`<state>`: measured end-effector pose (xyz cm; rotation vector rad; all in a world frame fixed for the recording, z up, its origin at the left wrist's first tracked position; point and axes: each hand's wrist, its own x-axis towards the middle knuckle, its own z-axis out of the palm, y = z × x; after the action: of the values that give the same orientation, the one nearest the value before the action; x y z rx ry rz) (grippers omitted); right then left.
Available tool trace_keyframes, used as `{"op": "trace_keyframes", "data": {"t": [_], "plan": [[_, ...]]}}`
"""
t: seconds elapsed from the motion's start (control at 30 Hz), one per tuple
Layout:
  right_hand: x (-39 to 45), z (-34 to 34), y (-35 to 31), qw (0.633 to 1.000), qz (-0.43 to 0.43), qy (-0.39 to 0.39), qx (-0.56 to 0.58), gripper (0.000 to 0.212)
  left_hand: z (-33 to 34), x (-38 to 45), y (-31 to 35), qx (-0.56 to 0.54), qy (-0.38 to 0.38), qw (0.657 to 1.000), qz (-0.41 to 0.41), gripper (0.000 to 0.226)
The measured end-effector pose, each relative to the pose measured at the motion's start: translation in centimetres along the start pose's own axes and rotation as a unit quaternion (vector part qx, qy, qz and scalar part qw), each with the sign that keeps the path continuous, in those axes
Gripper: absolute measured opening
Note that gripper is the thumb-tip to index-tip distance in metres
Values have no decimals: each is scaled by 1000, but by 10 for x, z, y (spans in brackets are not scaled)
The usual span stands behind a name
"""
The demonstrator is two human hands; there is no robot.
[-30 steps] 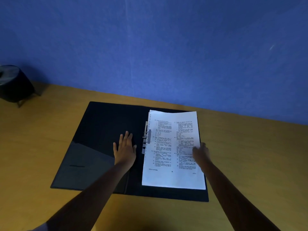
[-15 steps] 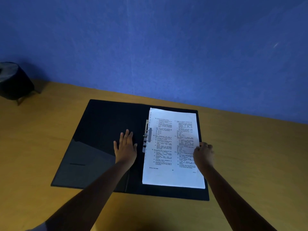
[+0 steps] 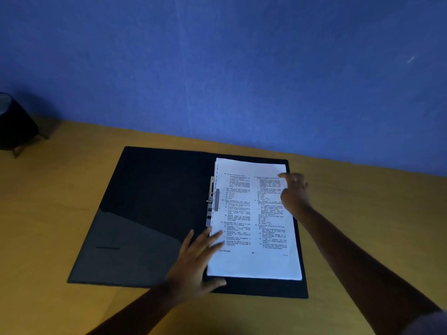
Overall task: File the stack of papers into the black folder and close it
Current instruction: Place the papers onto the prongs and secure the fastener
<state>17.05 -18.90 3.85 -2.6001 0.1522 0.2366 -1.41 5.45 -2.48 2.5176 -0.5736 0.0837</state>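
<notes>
The black folder (image 3: 150,213) lies open and flat on the wooden table. A stack of printed white papers (image 3: 244,218) rests on its right half, beside the metal clip mechanism (image 3: 212,201) at the spine. My left hand (image 3: 196,259) has its fingers spread, the fingertips on the lower left corner of the papers and the palm over the spine. My right hand (image 3: 294,192) is over the upper right part of the stack, fingers loosely curled and pointing left; whether it touches the paper I cannot tell.
The wooden table (image 3: 48,213) runs up to a blue wall (image 3: 217,68). A dark round object on small legs (image 3: 14,124) stands at the far left edge of the table.
My left hand has slid back and to the right, from the folder's left half onto the lower left corner of the papers. My right hand has moved from the stack's right edge up toward its top.
</notes>
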Motion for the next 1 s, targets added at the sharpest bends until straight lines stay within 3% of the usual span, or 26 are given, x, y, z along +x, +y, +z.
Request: {"op": "trace_keyframes", "data": {"t": [0.13, 0.43, 0.8, 1.0], "plan": [[29, -1, -21, 995, -49, -14, -90, 71, 11, 4, 4, 57, -39, 997, 45, 75], [65, 18, -41, 960, -116, -51, -248, 68, 18, 4, 0, 100, -56, 993, 13, 72], [63, 25, -44, 948, -133, -40, -288, 58, 18, 6, 3, 95, -42, 995, -6, 62], [62, 22, -44, 949, -126, -49, -284, 66, 18, 6, 3, 97, -40, 994, -5, 64]]}}
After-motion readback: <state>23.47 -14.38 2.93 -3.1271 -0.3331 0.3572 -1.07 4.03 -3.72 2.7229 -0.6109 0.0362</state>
